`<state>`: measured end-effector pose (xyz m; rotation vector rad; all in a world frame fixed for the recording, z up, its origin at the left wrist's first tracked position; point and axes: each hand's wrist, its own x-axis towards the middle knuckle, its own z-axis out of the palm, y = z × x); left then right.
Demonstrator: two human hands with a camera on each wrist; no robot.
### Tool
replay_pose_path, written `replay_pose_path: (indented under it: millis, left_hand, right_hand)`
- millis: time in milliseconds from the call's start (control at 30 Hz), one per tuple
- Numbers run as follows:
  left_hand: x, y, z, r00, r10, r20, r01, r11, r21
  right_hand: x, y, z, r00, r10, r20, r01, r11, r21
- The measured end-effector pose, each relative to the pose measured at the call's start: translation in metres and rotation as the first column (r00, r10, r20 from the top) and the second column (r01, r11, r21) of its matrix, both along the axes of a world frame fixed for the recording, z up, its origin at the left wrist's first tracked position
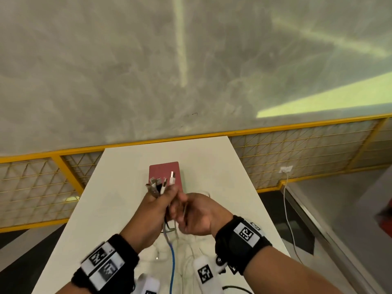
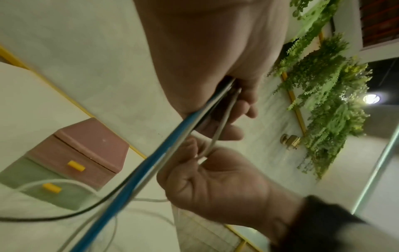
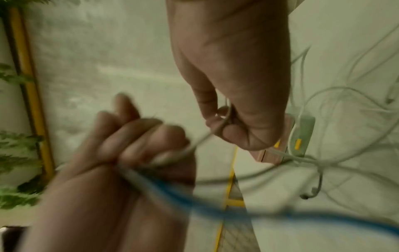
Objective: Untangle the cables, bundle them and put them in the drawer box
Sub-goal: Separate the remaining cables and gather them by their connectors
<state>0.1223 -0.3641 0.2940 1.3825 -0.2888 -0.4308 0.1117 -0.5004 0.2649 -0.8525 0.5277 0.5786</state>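
My left hand (image 1: 162, 197) is raised over the white table (image 1: 118, 187) and grips a bunch of cables (image 1: 161, 184), their plugs sticking up above the fist. A blue cable (image 1: 171, 264) and a black cable (image 2: 64, 215) hang from that fist. Close beside it on the right, my right hand (image 1: 180, 212) pinches one thin grey cable (image 2: 218, 133) that runs up into the left fist (image 3: 140, 145). The pink-topped drawer box (image 1: 164, 171), with two yellow handles (image 2: 76, 165), stands behind the hands; both drawers look closed. Loose white cables (image 3: 345, 105) lie tangled on the table.
A yellow-framed mesh railing (image 1: 297, 149) runs behind the table's far edge, with a grey wall (image 1: 191, 60) beyond. A white cord (image 1: 288, 209) hangs from a wall socket on the right. Green hanging plants (image 2: 328, 85) are on the wall.
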Motion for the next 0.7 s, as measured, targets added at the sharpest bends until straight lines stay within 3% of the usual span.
replay_pose_path:
  millis: [167,300,400,500,600,700]
  left_hand:
    - [-0.016,0.051,0.014,0.983,-0.091,-0.162,0.086,0.996,-0.033]
    - [-0.005,0.088,0.042,0.986,-0.023,-0.165,-0.013,0.977,-0.212]
    - [-0.002,0.089,0.062,0.980,0.146,-0.138,-0.178,0.950,-0.257]
    - [0.005,0.065,0.048,0.953,0.303,0.027,-0.302,0.953,-0.018]
    - [0.013,0.029,0.013,0.958,0.253,0.133,-0.281,0.920,0.272]
    - [0.014,0.008,-0.021,0.946,0.168,0.278,-0.271,0.880,0.391]
  right_hand:
    - [0.019,-0.024,-0.025,0.917,-0.366,-0.156,0.379,0.923,0.060]
    - [0.022,-0.019,-0.033,0.892,-0.404,-0.201,0.432,0.895,0.116]
    - [0.022,-0.009,-0.034,0.902,-0.394,-0.174,0.419,0.898,0.138]
    - [0.022,0.003,-0.029,0.925,-0.373,-0.068,0.379,0.910,0.168]
    - [0.019,0.014,-0.013,0.962,-0.259,0.086,0.245,0.958,0.146]
    - [0.016,0.018,0.000,0.970,-0.192,0.150,0.170,0.975,0.145]
